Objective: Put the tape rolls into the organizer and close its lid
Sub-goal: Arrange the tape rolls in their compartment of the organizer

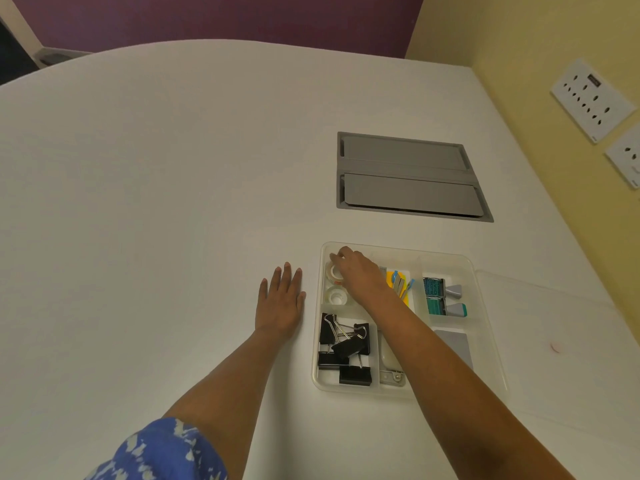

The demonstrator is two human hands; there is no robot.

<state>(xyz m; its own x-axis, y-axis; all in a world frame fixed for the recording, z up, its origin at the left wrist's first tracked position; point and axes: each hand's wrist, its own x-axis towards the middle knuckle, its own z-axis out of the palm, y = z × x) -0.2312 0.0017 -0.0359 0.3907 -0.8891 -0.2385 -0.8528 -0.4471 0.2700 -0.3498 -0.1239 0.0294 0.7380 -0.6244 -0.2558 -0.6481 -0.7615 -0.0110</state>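
Meanwhile our left hand [280, 303] lay flat, fingers straight, just left of the organizer [485, 358]. Our right hand [360, 275] curled over its far-left compartment, where two tape rolls [336, 297] sat; whether it gripped one, we couldn't tell. The lid [554, 323] lay to its right.

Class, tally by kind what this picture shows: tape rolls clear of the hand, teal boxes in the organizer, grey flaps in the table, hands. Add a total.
Tape rolls: 2
Teal boxes: 2
Grey flaps: 2
Hands: 2, left hand and right hand
Total: 8
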